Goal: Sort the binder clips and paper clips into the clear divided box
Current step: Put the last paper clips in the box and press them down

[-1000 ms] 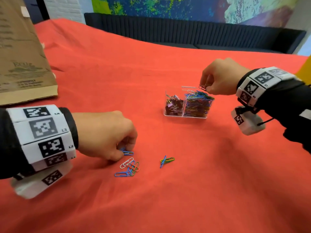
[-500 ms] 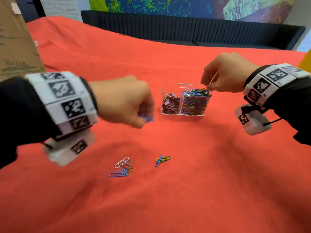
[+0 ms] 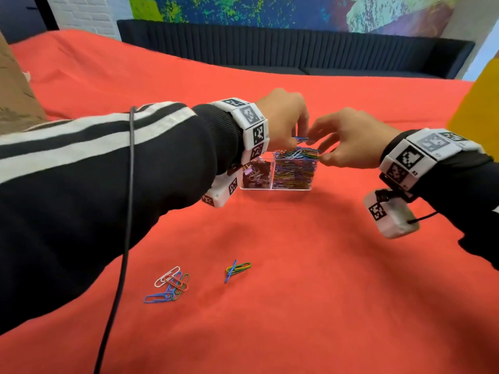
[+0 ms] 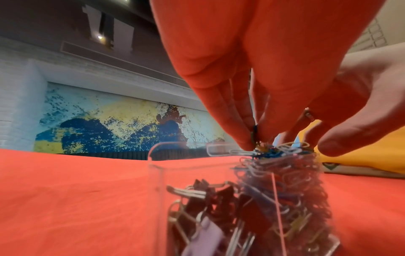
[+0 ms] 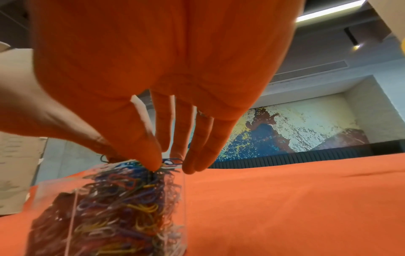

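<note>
Nearest the camera, two small clusters of loose paper clips lie on the red cloth (image 3: 310, 306) where they lay half a second ago: a mixed bunch (image 3: 169, 285) and a green-and-blue pair (image 3: 237, 268).

Since then the left hand (image 3: 283, 121) has travelled from above the cloth to the clear box (image 3: 275, 187), pinching a blue clip (image 3: 301, 139) in its fingertips just above the heaped paper clips (image 3: 295, 168) in the right compartment. The binder clips (image 3: 255, 172) sit in the left compartment.

The right hand (image 3: 348, 141) remains at the box's right side, fingers extended down onto the heap; it seems to hold nothing, though the wrist view is blurred there.

Beyond the cloth stand a dark sofa (image 3: 270, 47) and a painted mural (image 3: 270, 9).
</note>
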`<state>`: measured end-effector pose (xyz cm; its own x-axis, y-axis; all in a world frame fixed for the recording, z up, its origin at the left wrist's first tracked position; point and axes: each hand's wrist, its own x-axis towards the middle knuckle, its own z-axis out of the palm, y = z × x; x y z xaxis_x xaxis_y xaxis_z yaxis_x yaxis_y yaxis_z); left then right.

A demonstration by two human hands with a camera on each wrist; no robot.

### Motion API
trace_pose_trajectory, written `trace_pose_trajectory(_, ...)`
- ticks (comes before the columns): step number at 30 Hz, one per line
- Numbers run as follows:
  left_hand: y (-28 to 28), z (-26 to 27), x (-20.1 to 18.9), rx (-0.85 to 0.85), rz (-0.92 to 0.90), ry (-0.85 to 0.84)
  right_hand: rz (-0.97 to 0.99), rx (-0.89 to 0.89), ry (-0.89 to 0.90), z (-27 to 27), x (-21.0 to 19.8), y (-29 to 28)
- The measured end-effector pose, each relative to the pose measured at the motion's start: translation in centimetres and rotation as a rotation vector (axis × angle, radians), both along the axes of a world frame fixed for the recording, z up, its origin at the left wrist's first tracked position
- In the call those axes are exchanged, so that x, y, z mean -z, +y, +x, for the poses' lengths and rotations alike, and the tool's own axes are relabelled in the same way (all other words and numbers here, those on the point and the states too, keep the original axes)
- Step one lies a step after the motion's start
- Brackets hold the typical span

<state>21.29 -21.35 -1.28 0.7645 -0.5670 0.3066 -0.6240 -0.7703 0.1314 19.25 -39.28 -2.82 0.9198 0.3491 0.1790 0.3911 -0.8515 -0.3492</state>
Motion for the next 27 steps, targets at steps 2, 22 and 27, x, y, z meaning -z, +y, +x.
trace_pose_trajectory(2, 0.0, 0.1, 0.2, -0.003, -0.007, 0.026, 0.030, -0.010, -0.006, 0.0, 0.2, -0.2)
trace_pose_trajectory(22, 2.5, -0.1, 1.2, -0.019, -0.025, 0.112, -0.055, 0.112, -0.154, -1.0, 0.2, 0.6)
trace_pose_trajectory(27, 2.3, 0.2, 1.3, -0.014, -0.063, 0.119, -0.101, 0.106, -0.197, -0.7, 0.4, 0.9)
